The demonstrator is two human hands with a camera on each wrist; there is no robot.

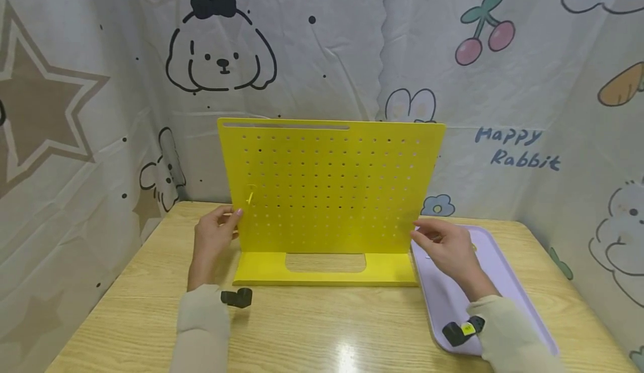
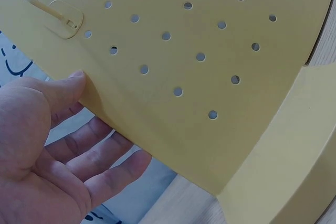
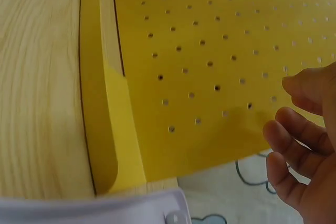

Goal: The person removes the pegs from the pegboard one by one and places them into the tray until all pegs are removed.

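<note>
A yellow pegboard [image 1: 327, 194] stands upright on its base, its rows of small holes facing me. One yellow hook [image 1: 250, 197] is on the board's left side; the left wrist view shows its long prong and rounded plate. My left hand [image 1: 215, 237] grips the board's left edge, the thumb [image 2: 73, 85] on the front face and the other fingers at and behind the edge. At the right edge is my right hand [image 1: 448, 250], fingers loosely bent and nothing held. In the right wrist view its fingertips [image 3: 273, 128] overlap the board near that edge.
A lilac tray [image 1: 445, 317] lies right of the board, partly under my right forearm, with small pieces in it mostly hidden by the hand. The base has a cut-out at its middle. Patterned cloth [image 1: 322, 71] hangs behind and beside the wooden table [image 1: 302, 334].
</note>
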